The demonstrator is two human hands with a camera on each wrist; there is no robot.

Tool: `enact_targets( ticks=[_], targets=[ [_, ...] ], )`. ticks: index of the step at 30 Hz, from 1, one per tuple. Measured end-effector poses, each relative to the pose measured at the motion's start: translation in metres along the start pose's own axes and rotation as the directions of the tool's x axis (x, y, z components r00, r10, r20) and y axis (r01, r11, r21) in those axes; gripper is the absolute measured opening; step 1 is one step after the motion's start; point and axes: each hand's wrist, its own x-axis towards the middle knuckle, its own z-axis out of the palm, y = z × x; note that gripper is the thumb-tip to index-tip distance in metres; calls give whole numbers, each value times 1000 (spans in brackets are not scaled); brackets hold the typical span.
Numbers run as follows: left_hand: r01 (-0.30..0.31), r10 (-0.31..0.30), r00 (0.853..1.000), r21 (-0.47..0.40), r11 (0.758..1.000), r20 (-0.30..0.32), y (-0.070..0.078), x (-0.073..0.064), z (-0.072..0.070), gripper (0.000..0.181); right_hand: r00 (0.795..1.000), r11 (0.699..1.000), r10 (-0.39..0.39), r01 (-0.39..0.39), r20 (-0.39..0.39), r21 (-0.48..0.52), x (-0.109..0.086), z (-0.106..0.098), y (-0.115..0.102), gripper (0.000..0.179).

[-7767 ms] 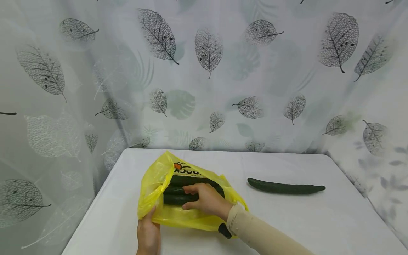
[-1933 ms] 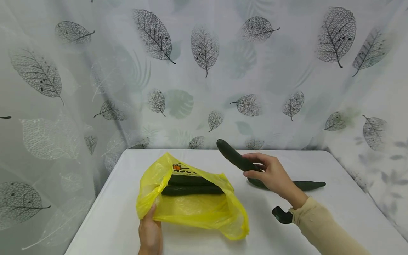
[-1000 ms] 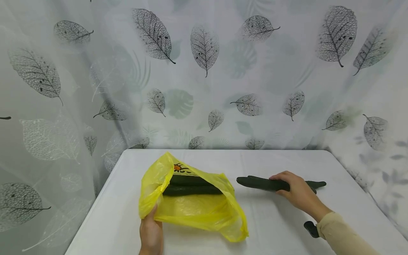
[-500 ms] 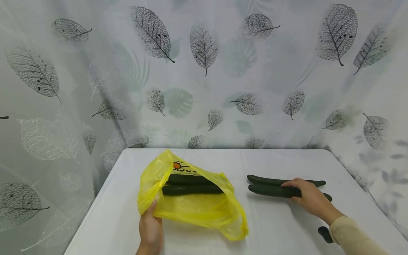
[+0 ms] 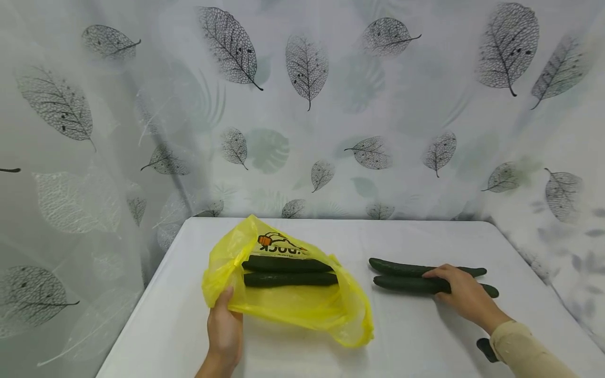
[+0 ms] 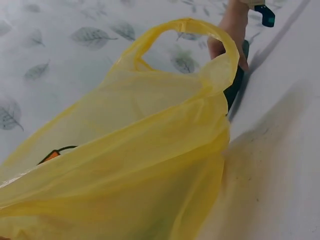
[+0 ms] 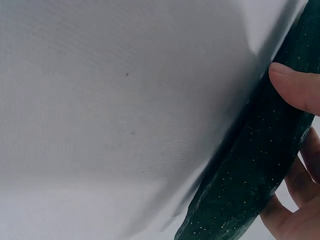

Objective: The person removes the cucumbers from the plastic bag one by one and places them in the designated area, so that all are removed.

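Clock positions read on the head view, hub at mid-table, 12 toward the curtain (image 5: 331, 115). Right hand (image 5: 465, 294) at 3 o'clock, gripping the held cucumber (image 5: 411, 284); right wrist view shows the thumb on one side of it and curled fingers at the other. Held cucumber lies at the white table (image 5: 402, 336), its shadow close alongside. A second cucumber (image 5: 402, 268) lies just beyond it on the 12 o'clock side, roughly parallel; contact beneath the hand cannot be judged. Yellow bag (image 5: 302, 307) at 9 o'clock, mouth held open, orange-and-black print (image 5: 279, 242) on its far wall. Inside, side by side: rear bagged cucumber (image 5: 288, 263) and front bagged cucumber (image 5: 290, 279). Left hand (image 5: 226, 328) at 8 o'clock, gripping the bag's rim, thumb visible, other fingers mostly hidden. Beige sleeve (image 5: 524, 344) at 4 o'clock, dark object (image 5: 486, 350) beside its cuff.
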Motion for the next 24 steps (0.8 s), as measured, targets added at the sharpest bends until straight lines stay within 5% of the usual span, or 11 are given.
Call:
enact_targets(
  ticks=[11, 24],
  targets=[
    [7, -7, 1000, -41, 999, -11, 7, 7, 5, 42, 999, 997, -38, 35, -40, -64, -4, 8, 5, 48],
    [21, -19, 999, -36, 999, 36, 14, 16, 3, 45, 999, 1000, -10, 9, -43, -28, -6, 16, 5, 48]
  ],
)
